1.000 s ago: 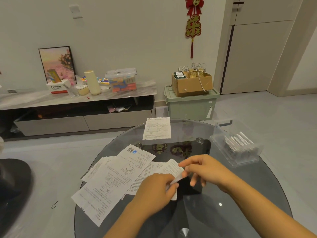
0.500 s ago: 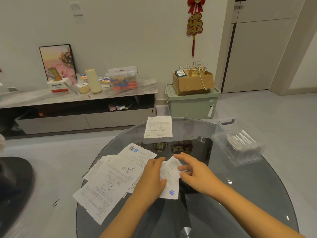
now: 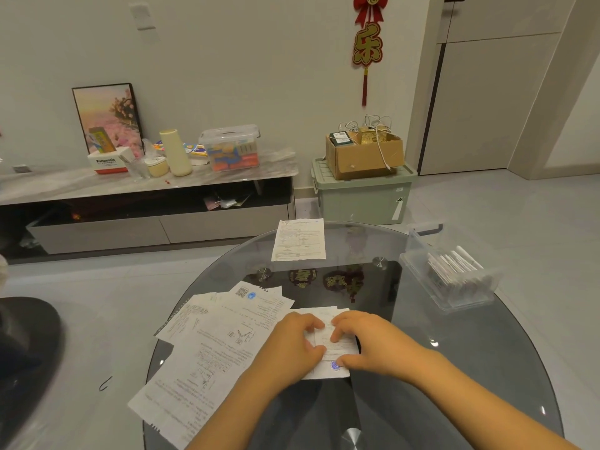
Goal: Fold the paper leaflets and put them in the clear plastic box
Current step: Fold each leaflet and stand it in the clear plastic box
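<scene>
A small white leaflet (image 3: 328, 371) lies flat on the round glass table (image 3: 438, 394) in front of me. My left hand (image 3: 289, 347) holds its left edge between thumb and curled fingers. My right hand (image 3: 368, 342) presses down on its middle with bent fingertips, thumb lying on the paper. To the left of it, several unfolded leaflets (image 3: 207, 355) overlap in a loose pile. One more leaflet (image 3: 298, 239) lies at the table's far edge. The clear plastic box (image 3: 469, 303) stands at the right with several folded leaflets (image 3: 449, 267) inside.
A dark base shows through the glass under the table's middle. Beyond the table are a low TV cabinet (image 3: 146, 186) with clutter, and a green storage bin (image 3: 363, 196) with a cardboard box on top. A dark seat (image 3: 26, 352) sits at the far left.
A second ago both hands pinched a narrow leaflet above the table. It now lies spread flat on the glass, with both hands down on it, close together.
</scene>
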### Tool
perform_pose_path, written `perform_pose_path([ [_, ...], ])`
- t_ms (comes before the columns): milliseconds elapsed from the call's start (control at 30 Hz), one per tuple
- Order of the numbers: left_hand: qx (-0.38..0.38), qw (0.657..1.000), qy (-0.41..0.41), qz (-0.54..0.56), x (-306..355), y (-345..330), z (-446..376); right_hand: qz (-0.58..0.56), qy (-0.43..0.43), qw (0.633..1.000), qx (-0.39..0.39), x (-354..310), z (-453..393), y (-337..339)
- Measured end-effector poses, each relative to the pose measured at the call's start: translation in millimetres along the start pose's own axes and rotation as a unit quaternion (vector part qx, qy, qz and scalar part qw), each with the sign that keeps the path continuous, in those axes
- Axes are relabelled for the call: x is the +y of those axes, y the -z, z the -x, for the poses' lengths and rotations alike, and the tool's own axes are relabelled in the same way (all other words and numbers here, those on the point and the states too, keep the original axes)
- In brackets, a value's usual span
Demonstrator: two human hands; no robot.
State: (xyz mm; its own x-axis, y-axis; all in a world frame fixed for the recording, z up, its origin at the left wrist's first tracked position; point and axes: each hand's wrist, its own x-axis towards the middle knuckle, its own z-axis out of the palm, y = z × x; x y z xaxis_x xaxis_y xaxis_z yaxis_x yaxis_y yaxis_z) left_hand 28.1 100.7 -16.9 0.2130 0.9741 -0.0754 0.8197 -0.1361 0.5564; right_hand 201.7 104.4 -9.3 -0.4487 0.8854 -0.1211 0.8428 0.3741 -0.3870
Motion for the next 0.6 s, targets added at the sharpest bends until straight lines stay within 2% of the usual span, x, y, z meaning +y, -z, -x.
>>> perform_pose_path([
  [100,-0.019,0.999,-0.035,-0.035,-4.2,-1.4,-0.5,0.008,0.002,1.000,0.001,0.5,1.9,2.2],
  [267,-0.030,0.997,-0.062,-0.046,-8.8,-1.3,-5.4,0.008,0.015,0.998,0.058,2.7,1.4,5.8],
  [600,0.019,1.000,-0.016,0.002,6.6,-11.5,-8.5,-0.032,-0.024,0.994,0.106,8.8,-8.1,-5.3],
])
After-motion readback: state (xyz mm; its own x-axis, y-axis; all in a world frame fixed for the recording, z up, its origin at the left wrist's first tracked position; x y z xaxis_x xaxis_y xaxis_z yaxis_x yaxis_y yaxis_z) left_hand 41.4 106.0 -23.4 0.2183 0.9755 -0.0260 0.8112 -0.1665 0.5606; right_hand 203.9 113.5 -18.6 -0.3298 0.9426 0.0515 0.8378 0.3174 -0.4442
